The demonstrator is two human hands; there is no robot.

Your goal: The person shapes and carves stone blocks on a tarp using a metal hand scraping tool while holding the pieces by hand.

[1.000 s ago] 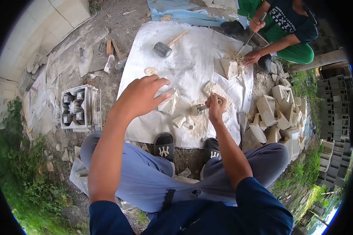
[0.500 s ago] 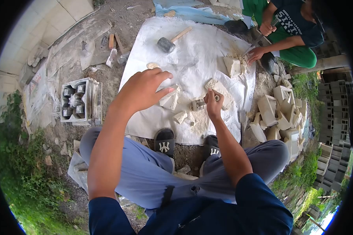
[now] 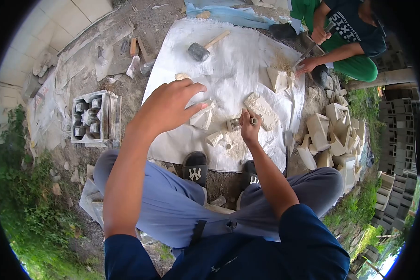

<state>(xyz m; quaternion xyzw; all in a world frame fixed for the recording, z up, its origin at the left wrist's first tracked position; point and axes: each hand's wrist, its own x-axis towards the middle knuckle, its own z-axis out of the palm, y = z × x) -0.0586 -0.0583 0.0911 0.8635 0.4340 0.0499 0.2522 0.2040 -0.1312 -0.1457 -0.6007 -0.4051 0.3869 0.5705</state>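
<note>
Sandals (image 3: 194, 172), dark, a white emblem on the nearer-left one; at the near edge of a white sheet (image 3: 235, 60).

Right hand (image 3: 249, 130), one: fingers closed round the handle of a small hammer (image 3: 233, 124), metal head to the left, above pale crumbs on the near right of the sheet; contact between head and crumbs cannot be told.

Pale fragments (image 3: 214, 138), small, on the sheet to the left of the hammer head.

Left hand (image 3: 170, 107), one: raised over the left of the sheet, fingers loosely curved, thumb well apart from them, nothing in its grasp.

Pale chunk (image 3: 204, 119), angular, lying just right of the left thumb.

Rough slab (image 3: 263, 112), pale, flat, on the sheet just beyond the right hand.

Metal mould (image 3: 93, 117), grey, with rows of pegs; on the ground, left.

Broken pale blocks (image 3: 333, 135), heaped, right of the sheet.

Mallet (image 3: 199, 52), black head, wooden handle, lying on the far part of the sheet.

Co-worker (image 3: 343, 44), seated far right, green trousers: one hand round a long tool, the other beside a pale block (image 3: 277, 79).

Blue sheeting (image 3: 228, 17), far edge.
</note>
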